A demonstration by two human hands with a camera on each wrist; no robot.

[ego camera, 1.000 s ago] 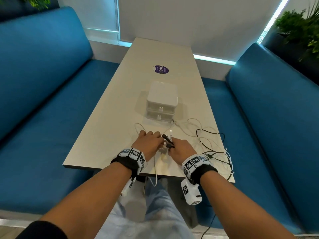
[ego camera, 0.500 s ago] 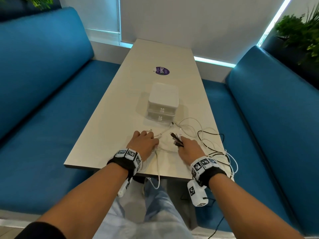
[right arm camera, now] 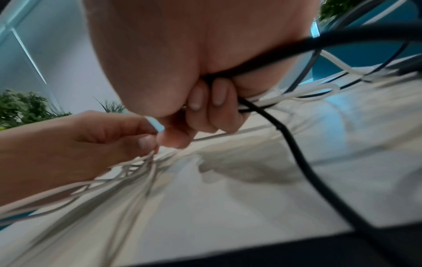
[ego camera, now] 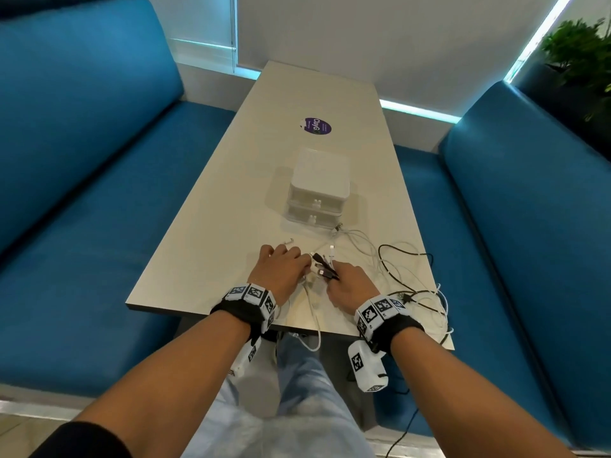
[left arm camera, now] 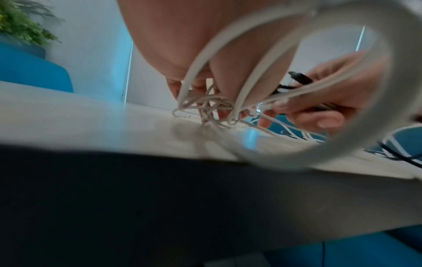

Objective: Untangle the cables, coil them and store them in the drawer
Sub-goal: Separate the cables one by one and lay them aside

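Cables (ego camera: 390, 259), thin, light and floppy, are heaped tangled at the counter's (ego camera: 211, 246) near right edge, some drooping over it; plugs are judged the best grip points. Right hand (ego camera: 347, 285) is clenched round a black-and-white bundle (ego camera: 325, 267); left hand (ego camera: 281, 264) pinches white strands (left arm camera: 212, 106). Drawer unit (ego camera: 317, 193) sits mid-counter, shut, between blue sofas (ego camera: 82, 160).

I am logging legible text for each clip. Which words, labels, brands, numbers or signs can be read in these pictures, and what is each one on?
"ClayG": white lettering on the round purple sticker on the table, read sideways and slightly blurred, so the spelling is uncertain.
Smaller lines on that sticker: too small to read.
Wristbands: black and white square marker patterns only, no words.
Drawer unit: no text visible.
Wrist views: no text.
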